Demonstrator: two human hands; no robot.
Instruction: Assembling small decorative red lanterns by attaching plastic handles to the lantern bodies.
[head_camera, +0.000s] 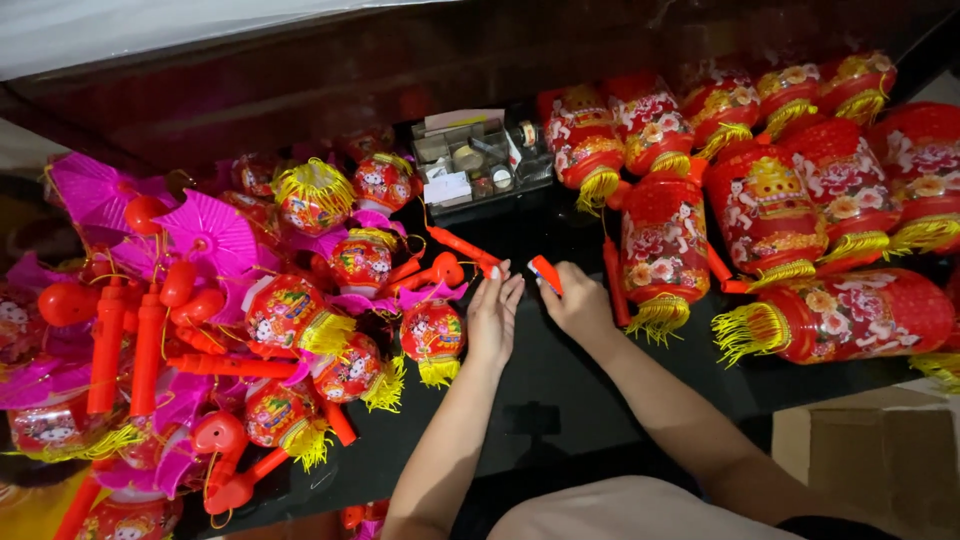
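- Right hand (578, 305), centre frame, fingers pinched shut on a small red plastic piece (546, 272): likely light, stiff, smooth; best held by its sides.
- Left hand (494, 318) beside it, fingers straight, holding nothing, over the black counter (560, 385).

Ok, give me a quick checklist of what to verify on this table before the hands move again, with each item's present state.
1. Right hand grips the small red and white piece: ok, pinched at the fingertips.
2. Left hand free: ok, flat on the black table, holding nothing.
3. Red handle stick within reach: ok, it lies just beyond the left hand's fingers.
4. Nearest big lantern clear of the right hand: ok, it lies beside it, apart.
5. Small parts organiser stocked: cannot tell, contents too small.
6. Small lanterns untangled: not ok, they lie heaped with tassels and pink fans.
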